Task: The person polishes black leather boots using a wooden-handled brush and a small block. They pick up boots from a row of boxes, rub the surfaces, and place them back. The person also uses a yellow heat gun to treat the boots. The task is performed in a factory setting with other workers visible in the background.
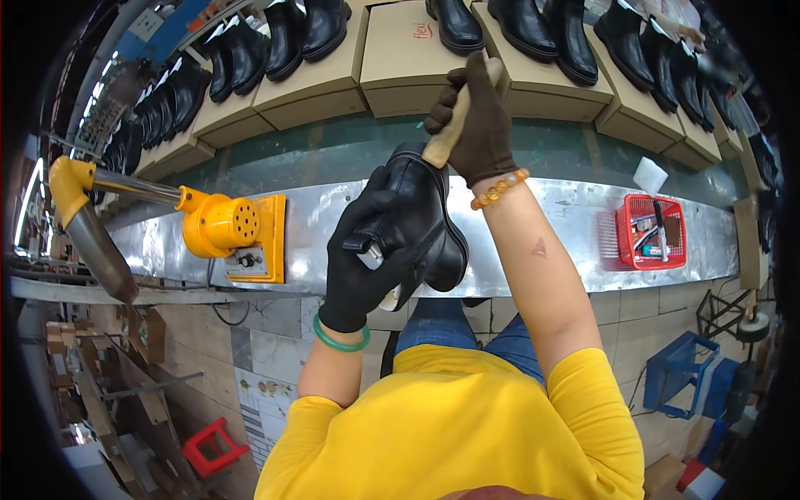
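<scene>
My left hand (pixel 364 250), in a black glove with a green bangle at the wrist, is closed around a black leather ankle boot (pixel 417 196). The boot is held tilted above the metal bench, its toe toward me. Small white bits show beside the gloved fingers; I cannot make out what they are. In a dark brown glove, my right hand (pixel 479 125) grips a long tan wooden-looking tool (pixel 447 137). The lower end of this tool meets the boot's far upper edge. Orange beads circle my right wrist.
Ahead, black boots (pixel 454 25) stand on a row of cardboard boxes (pixel 400 62). A yellow machine (pixel 221 225) with a metal nozzle is on the left of the metal bench (pixel 550 242). To the right is a red basket (pixel 621 237) of small tools.
</scene>
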`<move>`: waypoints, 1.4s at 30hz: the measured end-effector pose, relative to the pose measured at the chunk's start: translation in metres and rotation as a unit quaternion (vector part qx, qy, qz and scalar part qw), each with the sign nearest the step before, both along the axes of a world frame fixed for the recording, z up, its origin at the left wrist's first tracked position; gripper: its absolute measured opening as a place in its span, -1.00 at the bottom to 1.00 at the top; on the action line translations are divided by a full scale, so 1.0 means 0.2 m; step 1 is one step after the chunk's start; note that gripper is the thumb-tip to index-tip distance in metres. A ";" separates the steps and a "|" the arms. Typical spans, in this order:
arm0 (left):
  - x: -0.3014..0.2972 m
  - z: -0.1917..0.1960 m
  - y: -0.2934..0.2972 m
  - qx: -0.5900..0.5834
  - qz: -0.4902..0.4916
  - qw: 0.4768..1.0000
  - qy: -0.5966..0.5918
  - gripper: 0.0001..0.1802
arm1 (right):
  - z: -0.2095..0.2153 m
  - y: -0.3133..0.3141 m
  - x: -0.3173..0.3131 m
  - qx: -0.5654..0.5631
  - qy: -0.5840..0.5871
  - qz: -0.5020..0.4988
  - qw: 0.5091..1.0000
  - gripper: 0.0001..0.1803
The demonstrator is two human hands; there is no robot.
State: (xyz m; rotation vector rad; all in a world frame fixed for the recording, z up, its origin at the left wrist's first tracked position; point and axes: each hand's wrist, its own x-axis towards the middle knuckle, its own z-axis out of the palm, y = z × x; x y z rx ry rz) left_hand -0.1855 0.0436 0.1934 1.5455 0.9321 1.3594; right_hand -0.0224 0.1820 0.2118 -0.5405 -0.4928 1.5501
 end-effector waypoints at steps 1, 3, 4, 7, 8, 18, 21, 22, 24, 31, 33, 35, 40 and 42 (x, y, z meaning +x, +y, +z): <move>0.01 0.00 -0.01 -0.009 -0.002 1.000 0.002 -0.27 | 0.01 0.00 -0.02 -0.011 -0.008 -0.004 1.000 -0.51; 0.04 0.01 -0.02 0.005 0.007 1.000 -0.003 -0.31 | 0.02 -0.01 -0.03 -0.019 -0.008 -0.009 1.000 -0.51; 0.05 0.02 -0.02 0.011 0.012 1.000 -0.006 -0.33 | 0.03 -0.02 -0.03 -0.014 -0.011 -0.012 1.000 -0.53; 0.04 0.02 -0.03 0.004 -0.018 1.000 -0.007 -0.33 | 0.07 -0.05 -0.03 0.001 -0.036 -0.019 0.999 -0.58; 0.04 0.02 -0.03 0.021 -0.018 1.000 0.005 -0.33 | 0.09 -0.06 -0.04 0.008 -0.051 -0.020 0.998 -0.58; 0.07 0.04 -0.04 0.001 -0.021 1.000 0.001 -0.36 | 0.08 -0.06 0.00 0.002 0.011 -0.031 0.999 -0.63; 0.07 0.04 -0.01 0.014 -0.029 0.999 0.004 -0.30 | 0.10 -0.06 0.00 -0.005 -0.013 -0.026 1.000 -0.66; 0.06 0.04 0.00 0.016 -0.030 0.999 0.013 -0.30 | 0.10 -0.07 0.00 0.000 -0.023 -0.027 0.999 -0.66; 0.06 0.05 0.01 0.016 -0.041 0.999 0.009 -0.33 | 0.11 -0.08 0.01 0.004 -0.035 -0.035 0.999 -0.66; 0.06 0.05 0.02 0.026 -0.053 0.998 0.031 -0.36 | 0.14 -0.08 0.02 0.011 -0.081 -0.040 0.996 -0.71; 0.05 0.04 0.02 0.024 -0.055 0.998 0.034 -0.38 | 0.17 -0.12 0.00 0.030 -0.107 -0.049 0.993 -0.71; 0.04 0.03 0.01 0.024 -0.056 0.998 0.028 -0.40 | 0.18 -0.14 -0.02 0.046 -0.139 -0.047 0.988 -0.70; 0.03 0.03 0.01 0.042 -0.059 0.997 0.018 -0.44 | 0.17 -0.15 -0.07 0.119 -0.256 -0.051 0.958 -0.69; 0.03 0.03 0.02 0.056 -0.067 0.996 0.022 -0.45 | 0.15 -0.15 -0.11 0.233 -0.338 -0.102 0.906 -0.77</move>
